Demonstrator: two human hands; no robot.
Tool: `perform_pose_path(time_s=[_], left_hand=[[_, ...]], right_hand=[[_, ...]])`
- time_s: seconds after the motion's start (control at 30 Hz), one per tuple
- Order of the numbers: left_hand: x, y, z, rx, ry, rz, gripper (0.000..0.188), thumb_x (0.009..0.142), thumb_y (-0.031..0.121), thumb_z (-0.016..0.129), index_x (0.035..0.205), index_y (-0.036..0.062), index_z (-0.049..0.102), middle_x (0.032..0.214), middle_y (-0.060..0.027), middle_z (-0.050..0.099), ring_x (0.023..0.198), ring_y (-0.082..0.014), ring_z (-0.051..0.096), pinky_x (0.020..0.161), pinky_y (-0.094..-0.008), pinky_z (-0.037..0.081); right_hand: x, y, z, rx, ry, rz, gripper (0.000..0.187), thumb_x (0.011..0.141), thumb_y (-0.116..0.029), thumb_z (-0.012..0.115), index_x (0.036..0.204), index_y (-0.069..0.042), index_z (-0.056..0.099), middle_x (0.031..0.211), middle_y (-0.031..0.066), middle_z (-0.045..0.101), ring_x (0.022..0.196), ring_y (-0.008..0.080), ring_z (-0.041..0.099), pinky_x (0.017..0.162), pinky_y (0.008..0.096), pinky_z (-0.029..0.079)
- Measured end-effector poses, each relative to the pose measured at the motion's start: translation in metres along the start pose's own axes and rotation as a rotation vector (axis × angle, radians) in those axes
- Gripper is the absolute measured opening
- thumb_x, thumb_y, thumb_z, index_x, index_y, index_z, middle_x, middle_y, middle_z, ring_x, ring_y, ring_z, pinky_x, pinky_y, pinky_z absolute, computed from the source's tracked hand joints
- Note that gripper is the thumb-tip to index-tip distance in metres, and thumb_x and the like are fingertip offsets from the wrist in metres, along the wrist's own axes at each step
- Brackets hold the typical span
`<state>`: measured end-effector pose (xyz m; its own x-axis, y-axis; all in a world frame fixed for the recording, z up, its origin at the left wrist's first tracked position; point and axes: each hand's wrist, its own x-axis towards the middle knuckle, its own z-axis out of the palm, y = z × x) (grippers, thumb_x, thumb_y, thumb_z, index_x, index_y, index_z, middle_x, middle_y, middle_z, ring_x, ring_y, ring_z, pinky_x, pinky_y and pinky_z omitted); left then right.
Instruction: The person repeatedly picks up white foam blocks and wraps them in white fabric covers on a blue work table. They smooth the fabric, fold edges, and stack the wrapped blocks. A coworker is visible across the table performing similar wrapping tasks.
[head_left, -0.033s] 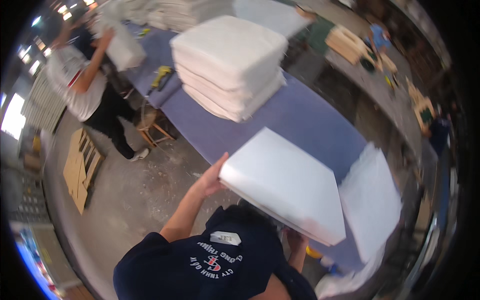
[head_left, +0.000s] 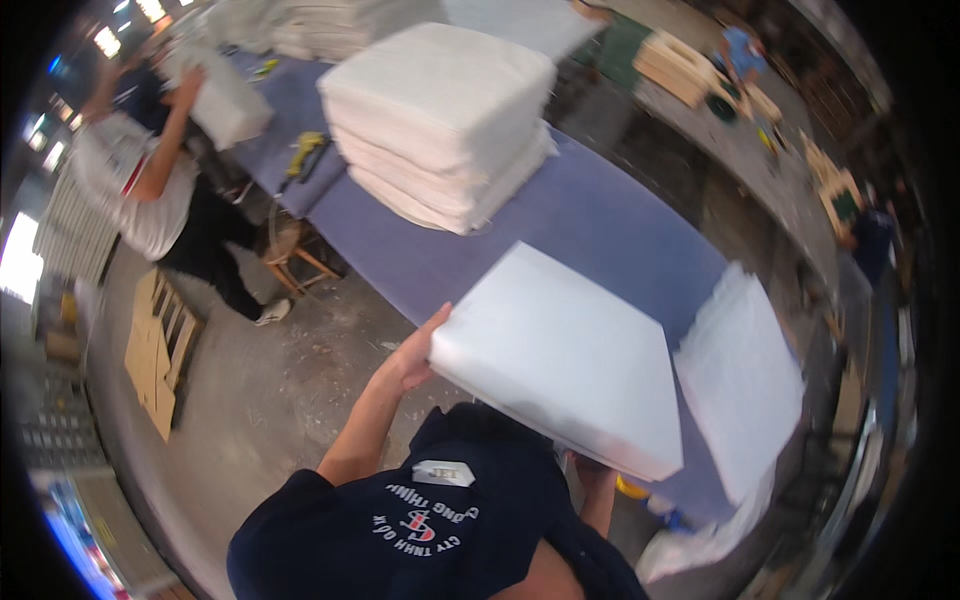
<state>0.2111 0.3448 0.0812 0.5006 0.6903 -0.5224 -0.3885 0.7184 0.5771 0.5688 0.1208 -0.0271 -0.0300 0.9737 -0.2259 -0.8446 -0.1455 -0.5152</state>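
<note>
Tan boards [head_left: 150,355] are lying on the floor at our far left. Next along, a co-worker [head_left: 135,190] in a white shirt is standing at the blue table [head_left: 600,215], hands on a white block [head_left: 228,105]. A wooden stool [head_left: 290,255] is standing by the co-worker's legs, and a yellow tool [head_left: 305,155] is lying on the tabletop. Our left hand [head_left: 418,352] is gripping the left end of a white slab [head_left: 560,360], its fingers parted only by the slab's thickness. Beyond, a tall white stack [head_left: 440,120] is taking up the table's middle. We are holding the slab tilted over the table's near edge, where it is covering most of our right hand [head_left: 597,485]; we cannot tell how far those fingers are opening. Farther right, a grey bench [head_left: 740,165] is carrying wooden pieces [head_left: 675,68], and a white sheet [head_left: 745,380] is covering the table's near right end, just beside the slab.

Since the earlier frame, our view is shifting slightly: stack, stool and co-worker are appearing farther left. Our left hand is keeping its grip, and the slab is staying almost unmoved.
</note>
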Motion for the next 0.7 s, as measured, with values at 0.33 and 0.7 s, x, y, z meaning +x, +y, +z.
perform_pose_path(time_s=[0.33, 0.7], left_hand=[[-0.003, -0.012, -0.005, 0.337, 0.182, 0.094, 0.075, 0.084, 0.025, 0.066, 0.148, 0.0023, 0.035, 0.141, -0.0165, 0.049, 0.129, -0.0296, 0.047, 0.108, -0.0399, 0.034], [0.044, -0.016, -0.027, 0.522, 0.079, 0.154, 0.069, 0.078, 0.01, 0.066, 0.142, -0.0001, 0.041, 0.138, -0.0197, 0.05, 0.129, -0.0314, 0.048, 0.108, -0.0383, 0.038]], right_hand=[[-0.044, -0.053, -0.043, -0.106, 0.525, -0.042, 0.065, 0.095, -0.039, 0.056, 0.145, -0.002, 0.038, 0.134, 0.013, 0.055, 0.12, 0.0263, 0.055, 0.098, 0.0387, 0.048], [-0.029, -0.044, -0.035, -0.507, 0.694, -0.225, 0.062, 0.085, -0.023, 0.069, 0.139, -0.002, 0.047, 0.125, 0.0138, 0.061, 0.111, 0.0233, 0.06, 0.093, 0.0348, 0.049]])
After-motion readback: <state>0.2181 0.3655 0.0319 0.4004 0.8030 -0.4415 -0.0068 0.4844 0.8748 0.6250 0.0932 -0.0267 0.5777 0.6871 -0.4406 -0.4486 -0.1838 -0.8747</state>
